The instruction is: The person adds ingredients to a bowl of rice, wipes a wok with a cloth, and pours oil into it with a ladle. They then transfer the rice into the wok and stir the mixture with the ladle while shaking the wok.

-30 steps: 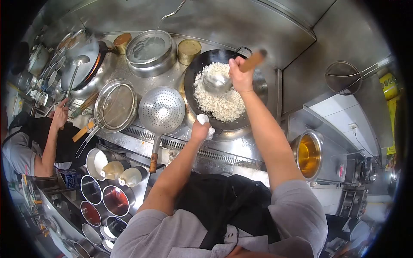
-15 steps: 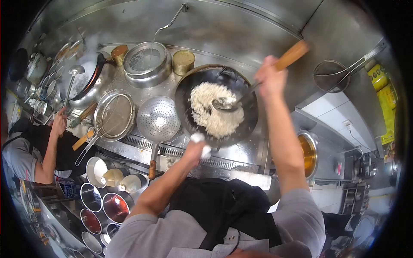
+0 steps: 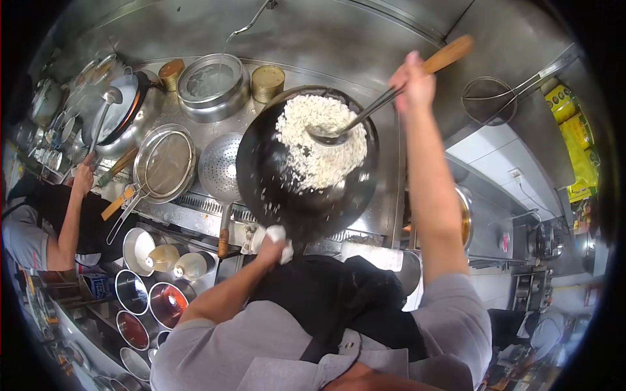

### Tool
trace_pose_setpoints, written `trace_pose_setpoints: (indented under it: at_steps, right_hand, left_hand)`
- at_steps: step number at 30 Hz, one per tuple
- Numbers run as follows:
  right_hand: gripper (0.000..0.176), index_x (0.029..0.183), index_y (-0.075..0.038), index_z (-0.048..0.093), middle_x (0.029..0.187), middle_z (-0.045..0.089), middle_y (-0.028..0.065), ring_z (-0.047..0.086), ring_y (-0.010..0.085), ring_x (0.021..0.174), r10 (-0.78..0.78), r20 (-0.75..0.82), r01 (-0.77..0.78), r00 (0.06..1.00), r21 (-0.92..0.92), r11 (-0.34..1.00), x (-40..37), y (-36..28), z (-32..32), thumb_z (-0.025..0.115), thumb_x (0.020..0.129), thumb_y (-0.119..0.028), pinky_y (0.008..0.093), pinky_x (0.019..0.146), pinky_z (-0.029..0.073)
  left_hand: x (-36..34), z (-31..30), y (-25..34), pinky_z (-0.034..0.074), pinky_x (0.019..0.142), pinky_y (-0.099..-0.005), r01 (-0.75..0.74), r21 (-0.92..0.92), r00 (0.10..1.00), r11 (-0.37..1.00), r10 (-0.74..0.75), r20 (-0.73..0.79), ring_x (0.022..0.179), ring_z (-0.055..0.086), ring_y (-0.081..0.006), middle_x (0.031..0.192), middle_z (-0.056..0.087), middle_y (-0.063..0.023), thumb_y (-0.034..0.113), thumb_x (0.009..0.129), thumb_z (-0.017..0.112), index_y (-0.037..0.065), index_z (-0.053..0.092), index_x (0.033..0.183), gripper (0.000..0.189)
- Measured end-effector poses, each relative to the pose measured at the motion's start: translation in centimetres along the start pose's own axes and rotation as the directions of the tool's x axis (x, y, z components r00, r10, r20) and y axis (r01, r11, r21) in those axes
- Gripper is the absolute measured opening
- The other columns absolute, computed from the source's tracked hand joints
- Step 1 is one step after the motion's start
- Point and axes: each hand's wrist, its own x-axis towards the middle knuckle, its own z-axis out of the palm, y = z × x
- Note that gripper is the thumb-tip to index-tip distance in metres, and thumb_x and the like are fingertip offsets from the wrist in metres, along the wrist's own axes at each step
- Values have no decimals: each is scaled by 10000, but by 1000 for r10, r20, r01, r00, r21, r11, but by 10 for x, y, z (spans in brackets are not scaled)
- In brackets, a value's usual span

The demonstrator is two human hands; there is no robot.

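A dark wok [image 3: 261, 163] is tilted toward me, with a mass of white rice [image 3: 313, 117] on its far side and loose grains scattered nearer. My right hand [image 3: 415, 85] is closed around the handle of a metal ladle [image 3: 331, 137], whose wooden end sticks out beyond the fist. The ladle's bowl rests in the rice. Down at the wok's near edge, my left hand [image 3: 268, 251] grips a white cloth [image 3: 277, 234]; whether the cloth wraps a wok handle is hidden.
Left of the wok lie a perforated skimmer [image 3: 220, 168] and a round sieve [image 3: 166, 163]. Behind stand a water pot [image 3: 215, 88] and a tin can [image 3: 267, 83]. Seasoning containers [image 3: 171, 305] sit lower left. At the far left, a co-worker's hand [image 3: 83, 179] holds another ladle.
My left hand has drawn the wok toward me and tipped it, and the rice has spread, with grains sliding down. My right hand has shifted slightly up with the ladle.
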Motion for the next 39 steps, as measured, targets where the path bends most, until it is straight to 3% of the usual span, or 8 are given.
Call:
trace_pose_setpoints:
  at_steps: [7,10,16,19,22,28,32,39]
  right_hand:
    - [299,706,-128,456,514,374,-42,313,82,381,111,-161,-143,981,-200,969,-52,-4,29,627,927,-234,269,354,277]
    - [232,841,-82,454,545,401,1,375,110,426,167,-52,-165,985,37,986,-64,89,17,658,898,-178,273,399,329]
    - [267,782,-83,467,535,392,-15,390,99,436,-12,53,10,999,51,999,-14,-86,22,616,929,-248,262,447,380]
    - [214,794,-92,468,545,417,-24,380,60,444,-108,137,91,985,127,988,-46,-118,12,605,929,-185,235,416,336]
    - [243,835,-70,462,540,422,-20,427,97,411,106,-261,-214,960,-428,878,-80,1,37,651,899,-208,250,364,338]
    - [260,802,-110,433,536,394,-24,375,95,409,98,22,-100,995,103,990,-29,23,10,650,905,-211,264,380,319]
    - [308,816,-137,431,559,374,-31,346,96,441,252,45,-249,967,-63,966,17,2,13,656,901,-330,277,426,327]
    - [131,888,-73,495,629,427,-9,402,97,493,-104,222,110,969,-15,994,-9,-108,11,621,909,-98,273,480,375]
  left_hand:
    - [77,78,95,464,436,-387,216,-434,976,875,-177,128,566,562,-212,739,557,-73,103,864,544,41,531,987,138]
    - [106,72,39,496,484,-380,57,-323,991,945,-13,136,643,606,-218,817,587,-96,76,834,559,21,508,1098,274]
    - [-18,7,25,510,795,-346,28,-208,989,978,3,147,881,636,-216,982,636,-102,61,784,609,2,485,1223,460]
    - [0,51,103,487,434,-350,210,-472,977,856,-167,131,588,586,-204,803,588,-82,76,853,557,50,531,996,148]
    - [84,86,93,500,462,-377,233,-318,972,919,-208,113,620,597,-216,812,592,-92,97,842,564,18,529,1018,196]
    - [25,30,11,504,813,-349,-68,-87,984,994,81,156,973,615,-237,1097,606,-133,16,776,559,-8,499,1209,437]
    - [56,69,71,500,447,-371,81,-424,997,902,-75,31,606,601,-205,804,585,-81,68,849,533,41,519,1050,203]
    - [120,50,68,497,531,-353,213,-319,963,924,-144,228,670,609,-176,843,614,-46,365,937,565,62,525,1096,345]
